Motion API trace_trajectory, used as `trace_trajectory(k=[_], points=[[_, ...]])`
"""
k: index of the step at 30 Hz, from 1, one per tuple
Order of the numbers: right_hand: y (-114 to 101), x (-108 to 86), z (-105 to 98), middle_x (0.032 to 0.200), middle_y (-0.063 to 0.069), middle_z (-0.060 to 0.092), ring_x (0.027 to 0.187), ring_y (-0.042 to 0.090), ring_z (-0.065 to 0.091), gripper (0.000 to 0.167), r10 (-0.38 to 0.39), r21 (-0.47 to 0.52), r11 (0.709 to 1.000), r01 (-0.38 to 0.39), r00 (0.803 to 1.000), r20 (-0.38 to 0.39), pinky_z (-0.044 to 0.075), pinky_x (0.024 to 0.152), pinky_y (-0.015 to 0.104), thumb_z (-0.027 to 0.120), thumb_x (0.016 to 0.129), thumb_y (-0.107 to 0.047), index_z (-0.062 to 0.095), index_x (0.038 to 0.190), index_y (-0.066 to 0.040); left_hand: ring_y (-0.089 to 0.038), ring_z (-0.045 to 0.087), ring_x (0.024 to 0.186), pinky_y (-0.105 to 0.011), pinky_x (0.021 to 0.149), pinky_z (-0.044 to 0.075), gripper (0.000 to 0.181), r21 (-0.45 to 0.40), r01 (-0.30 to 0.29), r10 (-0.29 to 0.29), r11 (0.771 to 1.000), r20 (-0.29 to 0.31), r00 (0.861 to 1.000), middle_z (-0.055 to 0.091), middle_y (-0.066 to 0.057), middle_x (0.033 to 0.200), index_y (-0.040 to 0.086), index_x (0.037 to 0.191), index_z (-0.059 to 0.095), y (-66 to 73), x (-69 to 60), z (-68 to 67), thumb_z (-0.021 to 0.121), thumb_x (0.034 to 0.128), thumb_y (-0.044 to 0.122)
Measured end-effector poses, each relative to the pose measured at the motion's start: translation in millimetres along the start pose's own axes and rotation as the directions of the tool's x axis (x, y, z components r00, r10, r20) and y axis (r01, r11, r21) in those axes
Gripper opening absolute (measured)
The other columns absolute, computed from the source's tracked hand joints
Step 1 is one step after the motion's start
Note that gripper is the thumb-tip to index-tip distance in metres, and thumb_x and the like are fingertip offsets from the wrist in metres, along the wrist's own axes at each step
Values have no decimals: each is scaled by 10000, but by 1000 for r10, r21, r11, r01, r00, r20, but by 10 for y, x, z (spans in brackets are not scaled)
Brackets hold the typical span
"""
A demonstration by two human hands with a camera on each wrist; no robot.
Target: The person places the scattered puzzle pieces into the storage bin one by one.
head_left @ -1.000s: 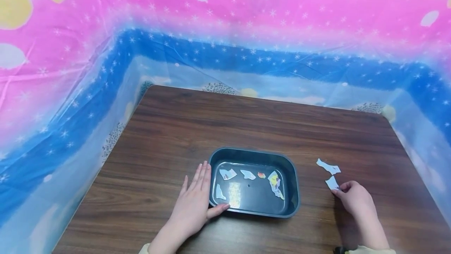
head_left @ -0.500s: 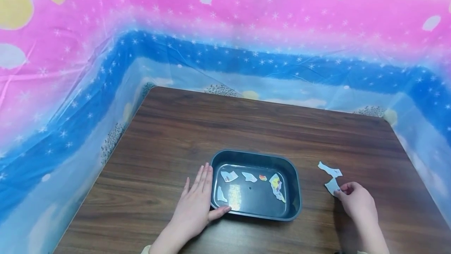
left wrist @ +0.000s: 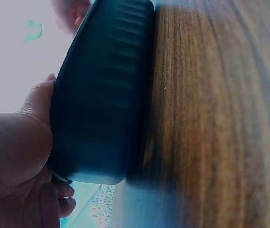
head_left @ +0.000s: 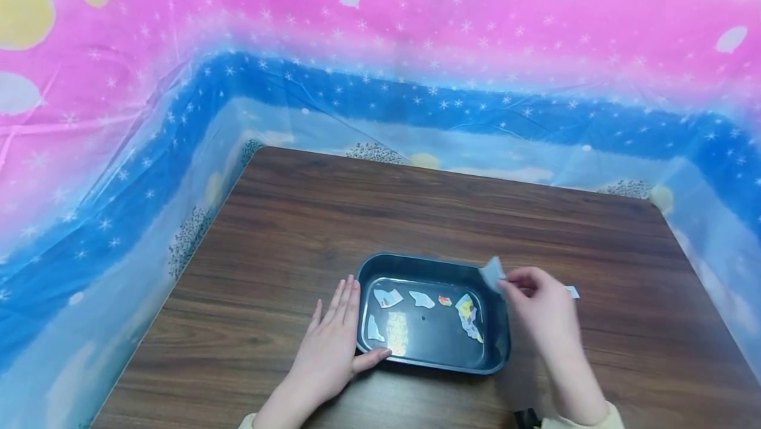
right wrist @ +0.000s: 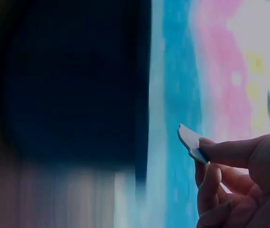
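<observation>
A dark blue-grey plastic tray (head_left: 436, 367) stands on the table, with several torn paper pieces lying flat on its floor, among them a yellow-and-purple printed one (head_left: 469, 318). My left hand (head_left: 329, 336) rests against the tray's left side, fingers straight along the wall and thumb at the near rim. Over the tray's far right corner, my right hand (head_left: 543, 303) pinches a pale torn piece of paper (head_left: 491, 273) between thumb and fingertips. In the right wrist view that paper (right wrist: 192, 144) is seen nearly edge-on. Another torn scrap (head_left: 573, 292) lies on the table, mostly hidden behind my right hand.
The brown wood-grain table (head_left: 285, 231) extends on all sides of the tray. A pink and blue patterned cloth (head_left: 380, 95) hangs behind the table and along its sides.
My right hand has lifted the pale paper piece off the table and carried it left to the tray's far right corner. My left hand stays against the tray.
</observation>
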State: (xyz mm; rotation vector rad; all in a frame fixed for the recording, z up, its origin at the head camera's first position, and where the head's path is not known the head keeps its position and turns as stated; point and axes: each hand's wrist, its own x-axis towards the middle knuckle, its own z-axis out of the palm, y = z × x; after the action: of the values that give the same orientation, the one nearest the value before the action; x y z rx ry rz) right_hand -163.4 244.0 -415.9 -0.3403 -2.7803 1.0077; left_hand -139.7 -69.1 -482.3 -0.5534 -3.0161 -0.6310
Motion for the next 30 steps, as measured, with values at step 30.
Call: trace_trajectory(k=[30], points=[[-414,-40,404,884,-4,727,715,151,616,130,-124,-191,965,178,957,262,496,610,366,768,908,-224,749,998,-133,-332,184,1541,-681,1152,224,1089,12,-4,4,1000,7,1000,212,-214,1660,-42,1593,221,-1,-7,-5,642,883,668]])
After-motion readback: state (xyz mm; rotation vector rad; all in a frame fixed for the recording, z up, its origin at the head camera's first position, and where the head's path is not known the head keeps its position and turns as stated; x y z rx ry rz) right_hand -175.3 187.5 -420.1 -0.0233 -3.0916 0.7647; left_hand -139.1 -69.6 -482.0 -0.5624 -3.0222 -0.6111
